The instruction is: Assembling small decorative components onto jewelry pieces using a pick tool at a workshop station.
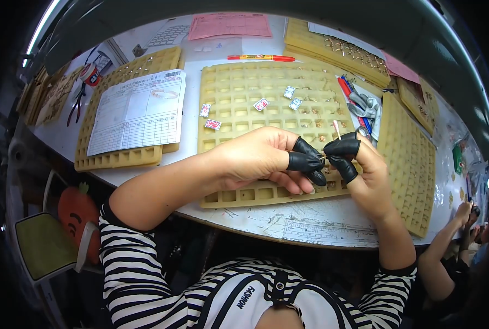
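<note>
My left hand [266,156] and my right hand [368,170] meet above the right part of a yellow tray of square compartments [239,130]. Black finger cots cover several fingertips on both. Thumb and fingers of each hand are pinched together around a tiny gold-coloured piece [322,158], mostly hidden by the fingertips. A thin pale stick [336,129] juts up beside my right fingers; what holds it is unclear. Small gold-coloured jewellery pieces [321,125] lie in compartments on the tray's right side. Small printed paper tags [261,104] rest on it.
Left of the tray, a printed form [137,112] covers another yellow tray [118,160]. A red-and-yellow marker [261,57] lies behind. Pens and grey tools [365,105] sit to the right, next to more trays [409,164]. Another person's arm [444,247] shows at far right.
</note>
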Motion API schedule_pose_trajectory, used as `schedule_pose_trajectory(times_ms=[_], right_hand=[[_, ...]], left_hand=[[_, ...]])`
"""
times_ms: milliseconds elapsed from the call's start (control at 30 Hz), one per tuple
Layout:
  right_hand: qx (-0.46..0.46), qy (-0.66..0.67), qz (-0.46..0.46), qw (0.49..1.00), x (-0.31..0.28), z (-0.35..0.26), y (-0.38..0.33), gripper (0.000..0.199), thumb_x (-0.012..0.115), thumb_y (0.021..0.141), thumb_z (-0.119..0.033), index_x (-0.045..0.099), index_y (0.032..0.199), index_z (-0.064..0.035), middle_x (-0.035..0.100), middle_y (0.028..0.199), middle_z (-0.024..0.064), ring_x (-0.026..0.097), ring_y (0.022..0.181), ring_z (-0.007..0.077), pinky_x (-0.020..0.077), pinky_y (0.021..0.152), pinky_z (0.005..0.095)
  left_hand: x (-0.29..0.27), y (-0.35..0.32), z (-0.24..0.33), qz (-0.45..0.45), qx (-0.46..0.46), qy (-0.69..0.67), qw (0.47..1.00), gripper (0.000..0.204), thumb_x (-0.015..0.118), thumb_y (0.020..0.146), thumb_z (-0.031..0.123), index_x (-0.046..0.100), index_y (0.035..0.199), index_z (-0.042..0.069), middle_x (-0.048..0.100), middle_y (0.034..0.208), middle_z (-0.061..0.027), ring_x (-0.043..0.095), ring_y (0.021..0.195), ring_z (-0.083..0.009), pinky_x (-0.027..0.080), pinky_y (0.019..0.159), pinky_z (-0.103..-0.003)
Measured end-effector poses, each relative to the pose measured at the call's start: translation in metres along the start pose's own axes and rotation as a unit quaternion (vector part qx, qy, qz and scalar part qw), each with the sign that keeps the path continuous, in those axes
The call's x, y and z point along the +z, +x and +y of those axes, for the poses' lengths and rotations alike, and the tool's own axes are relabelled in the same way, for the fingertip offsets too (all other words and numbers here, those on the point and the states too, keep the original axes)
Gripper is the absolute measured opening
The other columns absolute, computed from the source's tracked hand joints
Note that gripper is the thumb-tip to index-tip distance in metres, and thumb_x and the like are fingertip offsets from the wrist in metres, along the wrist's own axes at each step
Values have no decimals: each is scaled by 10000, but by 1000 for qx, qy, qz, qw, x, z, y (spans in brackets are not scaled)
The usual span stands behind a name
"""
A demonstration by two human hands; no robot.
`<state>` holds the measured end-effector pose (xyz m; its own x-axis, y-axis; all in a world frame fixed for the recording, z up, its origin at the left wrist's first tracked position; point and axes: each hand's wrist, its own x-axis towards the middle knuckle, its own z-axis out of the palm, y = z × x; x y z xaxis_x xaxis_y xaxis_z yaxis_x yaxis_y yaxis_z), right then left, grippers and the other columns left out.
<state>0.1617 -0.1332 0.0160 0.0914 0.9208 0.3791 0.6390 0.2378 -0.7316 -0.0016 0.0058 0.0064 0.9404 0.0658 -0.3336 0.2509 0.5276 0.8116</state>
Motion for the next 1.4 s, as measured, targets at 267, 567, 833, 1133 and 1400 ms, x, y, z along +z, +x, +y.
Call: schedule_pose_trajectory(times_ms=[267,567,833,1133,1400], right_hand=[[-71,-67,16,995,-1,2,-1,269,574,700,100,611,946,-2,557,781,106,547,675,223,432,589,286],[-104,-111,46,987,-11,3,-6,404,500,653,163,584,1016,8,583,847,141,582,717,238,469,624,274],[-177,-255,62,948,-11,5,-8,213,585,740,59,582,946,6,635,837,125,604,659,251,456,600,320],[-207,-252,18,945,-8,5,-5,425,547,528,77,590,941,-13,588,733,107,552,580,258,412,498,340],[-188,-251,18,949,-4,7,-6,427,542,505,70,599,921,-8,578,715,108,556,602,269,433,522,344]], left_hand=[[1,1,0,5,8,-7,1000,174,602,833,108,553,948,-12,641,862,-147,650,763,-196,537,693,-273],[0,1,-1,23,40,-39,998,155,588,839,109,558,937,-7,636,890,-137,646,773,-195,536,693,-269],[-1,1,-1,27,44,-44,998,163,581,846,120,551,950,-3,633,889,-130,645,759,-191,534,685,-278],[1,1,1,34,17,-33,999,209,604,838,145,574,988,3,638,869,-113,646,742,-173,529,686,-273],[1,2,-1,28,17,-41,999,188,588,846,123,575,994,7,641,864,-114,649,737,-176,532,690,-280]])
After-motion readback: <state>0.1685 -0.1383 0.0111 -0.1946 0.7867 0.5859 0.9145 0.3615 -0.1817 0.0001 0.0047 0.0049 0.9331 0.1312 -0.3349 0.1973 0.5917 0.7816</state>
